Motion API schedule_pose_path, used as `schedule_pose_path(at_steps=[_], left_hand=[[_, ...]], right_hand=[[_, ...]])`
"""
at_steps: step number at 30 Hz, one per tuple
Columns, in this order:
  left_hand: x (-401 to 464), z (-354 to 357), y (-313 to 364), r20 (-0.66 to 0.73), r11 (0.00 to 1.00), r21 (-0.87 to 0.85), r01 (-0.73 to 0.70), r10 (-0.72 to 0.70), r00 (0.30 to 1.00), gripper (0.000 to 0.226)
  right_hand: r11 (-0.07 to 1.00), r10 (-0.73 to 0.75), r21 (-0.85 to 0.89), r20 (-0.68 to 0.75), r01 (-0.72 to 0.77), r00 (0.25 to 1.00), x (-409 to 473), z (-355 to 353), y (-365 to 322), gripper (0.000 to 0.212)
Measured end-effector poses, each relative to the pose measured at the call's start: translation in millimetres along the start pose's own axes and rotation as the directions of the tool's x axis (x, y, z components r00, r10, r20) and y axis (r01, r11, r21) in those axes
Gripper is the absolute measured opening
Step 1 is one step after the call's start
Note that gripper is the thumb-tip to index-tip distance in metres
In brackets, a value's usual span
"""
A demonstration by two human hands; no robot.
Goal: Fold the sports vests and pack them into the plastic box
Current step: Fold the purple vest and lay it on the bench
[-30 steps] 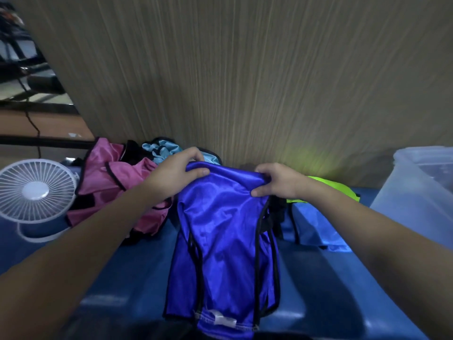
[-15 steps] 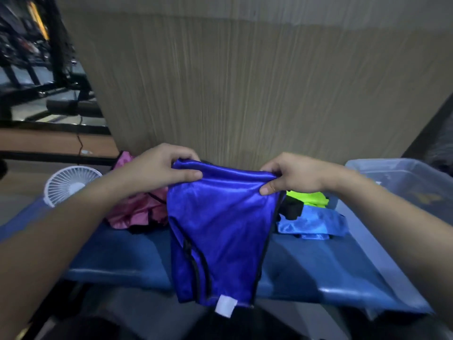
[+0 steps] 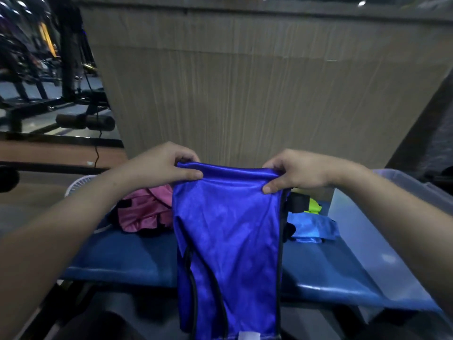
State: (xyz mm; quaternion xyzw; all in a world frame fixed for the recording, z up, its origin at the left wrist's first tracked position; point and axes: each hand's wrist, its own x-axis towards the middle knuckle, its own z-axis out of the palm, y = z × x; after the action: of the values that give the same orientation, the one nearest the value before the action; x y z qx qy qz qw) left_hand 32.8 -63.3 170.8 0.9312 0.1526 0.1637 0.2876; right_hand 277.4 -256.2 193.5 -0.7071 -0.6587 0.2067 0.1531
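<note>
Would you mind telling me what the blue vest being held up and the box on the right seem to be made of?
The blue vest looks like a thin, satiny synthetic fabric, probably polyester: it is glossy, shows soft sheen, and hangs limp with fine creases. The box looks like translucent, frosted plastic: its wall is pale, smooth and rigid.

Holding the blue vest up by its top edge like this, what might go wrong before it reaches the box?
The blue vest is only pinched at its corners by the left hand and right hand; the shiny fabric may slip. Its hanging hem could snag the blue bench edge or drag the pink vest along.
</note>
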Motion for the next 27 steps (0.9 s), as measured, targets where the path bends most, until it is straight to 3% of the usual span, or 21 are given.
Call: schedule_pose_path(at_steps=[8,11,13,15,20,24,27], left_hand=[[74.2,60.8,-108.3,0.058,0.941,0.331,0.066,-0.09,0.994,0.021],[93.9,78.4,-138.3,-0.003,0.914,0.39,0.114,-0.123,0.992,0.016],[102.7,87.9,-153.5,-0.054,0.875,0.465,0.138,-0.128,0.99,0.016],[110.9,95.4,-165.3,-0.115,0.84,0.52,0.158,-0.114,0.987,0.017],[111.3,109.4,-168.2,-0.272,0.826,0.554,0.106,0.059,0.96,0.015],[88.2,115.2,-158.6,-0.286,0.814,0.581,0.002,0.202,0.937,0.009],[59.5,118.3,-143.7,-0.269,0.815,0.576,-0.067,0.265,0.926,0.02]], right_hand=[[0.982,0.072,-0.171,-0.024,-0.075,0.997,103.3,50.9,86.6,0.014],[0.973,0.069,-0.214,-0.103,-0.09,0.992,136.3,69.0,115.6,0.023],[0.955,0.062,-0.277,-0.174,-0.109,0.983,154.7,78.3,131.4,0.013],[0.937,0.053,-0.325,-0.227,-0.127,0.973,169.7,84.8,144.2,0.02],[0.899,-0.059,-0.425,-0.358,-0.107,0.932,172.6,94.6,159.1,0.018],[0.862,-0.223,-0.507,-0.398,-0.011,0.89,145.2,108.7,151.9,0.018],[0.808,-0.278,-0.589,-0.389,-0.005,0.878,118.1,121.8,139.8,0.02]])
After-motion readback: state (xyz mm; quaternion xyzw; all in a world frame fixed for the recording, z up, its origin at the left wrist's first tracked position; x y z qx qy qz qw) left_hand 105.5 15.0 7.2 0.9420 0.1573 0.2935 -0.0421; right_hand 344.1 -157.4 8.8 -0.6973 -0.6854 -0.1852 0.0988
